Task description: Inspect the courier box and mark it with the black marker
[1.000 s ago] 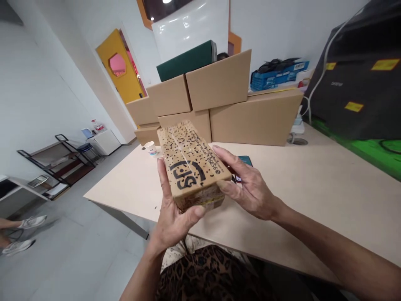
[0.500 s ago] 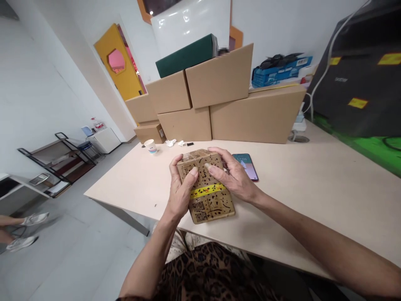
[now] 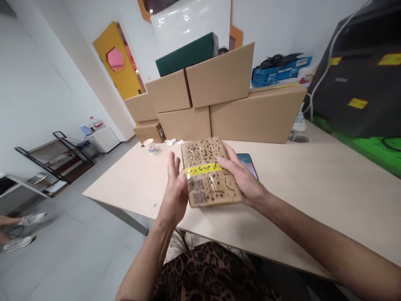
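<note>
A small brown cardboard box (image 3: 216, 188), printed with black specks and crossed by a yellow strip of tape, is held tilted above the table's near side. My right hand (image 3: 242, 173) grips its right edge, thumb on the top face and the other fingers hidden behind. My left hand (image 3: 175, 190) is at the box's left edge with its fingers stretched upward, off the top face; whether the thumb side touches the box I cannot tell. Behind my right hand lies a phone (image 3: 249, 164) with a lit screen, partly covered.
Large cardboard boxes (image 3: 241, 121) are stacked along the back of the table (image 3: 300, 200), topped by a dark green box (image 3: 188, 56). A paper cup (image 3: 150, 145) and crumpled tissue (image 3: 170, 142) stand at the back left. A black case (image 3: 354, 83) is at right. Another person's shoes (image 3: 20, 242) show on the floor.
The small box has tipped so its top face shows more fully, its near end lifted. My left hand has let go of the top face; my right hand keeps its grip.
</note>
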Motion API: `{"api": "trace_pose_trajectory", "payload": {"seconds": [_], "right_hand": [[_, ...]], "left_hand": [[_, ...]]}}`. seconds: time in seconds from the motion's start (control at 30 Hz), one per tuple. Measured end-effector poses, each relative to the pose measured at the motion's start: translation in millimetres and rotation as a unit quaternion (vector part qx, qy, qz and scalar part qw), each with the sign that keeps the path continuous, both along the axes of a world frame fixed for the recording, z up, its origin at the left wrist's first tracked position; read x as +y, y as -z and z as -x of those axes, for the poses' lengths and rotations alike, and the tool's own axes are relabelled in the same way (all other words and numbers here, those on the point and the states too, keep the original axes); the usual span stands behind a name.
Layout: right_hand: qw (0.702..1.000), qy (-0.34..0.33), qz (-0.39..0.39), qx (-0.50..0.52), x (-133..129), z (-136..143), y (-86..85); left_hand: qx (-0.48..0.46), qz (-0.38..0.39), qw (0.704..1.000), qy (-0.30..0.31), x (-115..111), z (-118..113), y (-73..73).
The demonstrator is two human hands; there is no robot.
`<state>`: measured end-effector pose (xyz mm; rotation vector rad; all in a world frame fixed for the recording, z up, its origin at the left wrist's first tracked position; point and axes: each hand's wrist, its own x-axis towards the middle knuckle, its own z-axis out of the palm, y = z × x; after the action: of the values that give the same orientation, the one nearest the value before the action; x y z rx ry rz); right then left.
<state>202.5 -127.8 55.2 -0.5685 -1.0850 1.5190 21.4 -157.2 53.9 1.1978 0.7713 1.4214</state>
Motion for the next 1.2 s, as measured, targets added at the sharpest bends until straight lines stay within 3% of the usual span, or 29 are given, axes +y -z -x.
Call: {"api": "trace_pose_trajectory", "payload": {"seconds": [0.13,0.37,0.5,0.57,0.67,0.8,0.9,1.0,1.1,1.2], "right_hand": [[0.999,0.036,-0.002,0.024,15,7,5.1],[0.998,0.057,-0.037,0.012,25,17,16.9],[0.979,0.096,-0.160,-0.080,25,10,41.6],[0.959,0.083,-0.235,-0.139,23,6,53.0],[0.937,0.078,-0.287,-0.182,14,4,56.4],[0.956,0.069,-0.218,-0.184,-3,6,34.1],[0.968,0.019,-0.189,-0.165,-10,3,15.8],[0.968,0.043,-0.189,-0.158,0,-1,13.3],[0.977,0.071,-0.130,-0.154,20,-1,26.8],[0.984,0.064,-0.093,-0.138,35,6,45.6]], "left_hand": [[0.011,-0.021,0.999,0.023,4,-14,21.6],[-0.002,-0.002,1.000,-0.021,20,-21,11.7],[0.070,-0.075,0.993,-0.057,24,-2,33.1],[0.099,-0.122,0.987,-0.033,23,6,46.9],[0.133,-0.168,0.975,-0.061,16,6,54.7],[0.139,-0.176,0.963,-0.149,0,-9,32.0],[0.142,-0.140,0.968,-0.153,-5,-13,4.5],[0.116,-0.118,0.977,-0.135,7,-5,-8.0],[0.112,-0.053,0.990,-0.073,28,9,6.6],[0.142,-0.055,0.987,-0.047,40,20,39.7]]}}
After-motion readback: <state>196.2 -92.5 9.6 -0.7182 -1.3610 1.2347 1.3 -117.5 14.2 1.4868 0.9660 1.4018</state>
